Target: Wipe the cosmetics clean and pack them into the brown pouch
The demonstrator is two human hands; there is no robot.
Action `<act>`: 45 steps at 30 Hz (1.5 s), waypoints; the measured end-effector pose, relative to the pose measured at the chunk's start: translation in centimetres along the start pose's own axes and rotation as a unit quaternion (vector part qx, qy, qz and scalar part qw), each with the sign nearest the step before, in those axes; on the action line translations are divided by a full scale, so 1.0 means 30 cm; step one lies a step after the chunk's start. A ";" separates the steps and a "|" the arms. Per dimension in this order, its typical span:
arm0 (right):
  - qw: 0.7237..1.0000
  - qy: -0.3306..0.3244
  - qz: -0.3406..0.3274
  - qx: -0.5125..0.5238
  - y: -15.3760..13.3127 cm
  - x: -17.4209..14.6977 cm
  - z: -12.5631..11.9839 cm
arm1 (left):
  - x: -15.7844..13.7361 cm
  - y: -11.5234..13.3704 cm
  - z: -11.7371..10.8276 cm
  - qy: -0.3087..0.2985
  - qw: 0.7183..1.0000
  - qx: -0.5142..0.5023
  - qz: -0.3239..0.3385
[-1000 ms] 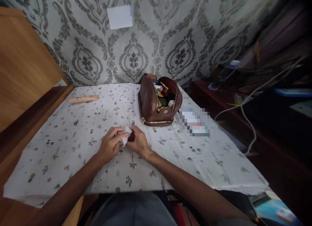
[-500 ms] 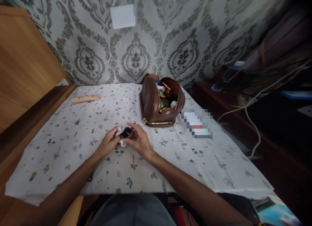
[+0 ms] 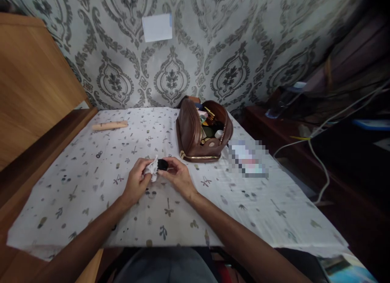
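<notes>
Tissue (image 3: 151, 168) lies in left grip (image 3: 135, 179), black object (image 3: 162, 165) in right grip (image 3: 180, 178).

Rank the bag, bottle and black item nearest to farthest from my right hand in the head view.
1. Black item: at your right hand, left side.
2. Bag: forward and slightly right.
3. Bottle: far right, beyond the bag.

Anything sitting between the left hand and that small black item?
Yes: the crumpled white tissue, held in the left hand, sits between that hand and the small black item. The right hand grips the item from the opposite side.
</notes>
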State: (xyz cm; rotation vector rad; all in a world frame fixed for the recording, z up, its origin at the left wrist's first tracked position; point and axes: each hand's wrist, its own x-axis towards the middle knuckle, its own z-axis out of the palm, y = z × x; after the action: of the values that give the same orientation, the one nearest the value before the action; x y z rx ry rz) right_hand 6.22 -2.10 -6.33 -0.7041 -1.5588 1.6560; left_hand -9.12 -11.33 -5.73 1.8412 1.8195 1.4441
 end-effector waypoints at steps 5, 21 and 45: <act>1.000 0.004 -0.001 0.010 -0.002 0.008 -0.015 | -0.002 0.017 -0.002 0.013 0.995 0.050 0.085; 0.967 -0.047 0.125 0.217 -0.018 -0.009 0.006 | -0.008 0.029 -0.026 -0.006 0.989 0.067 0.135; 0.973 0.056 -0.106 -0.198 -0.007 -0.007 -0.019 | 0.002 0.082 0.013 -0.026 0.939 -0.247 -0.237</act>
State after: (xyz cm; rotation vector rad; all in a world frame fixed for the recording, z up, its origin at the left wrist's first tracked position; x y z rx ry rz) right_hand 6.84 -1.96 -6.20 -0.7875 -1.8318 1.1419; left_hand -7.21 -11.66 -4.17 1.0983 1.5387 1.4639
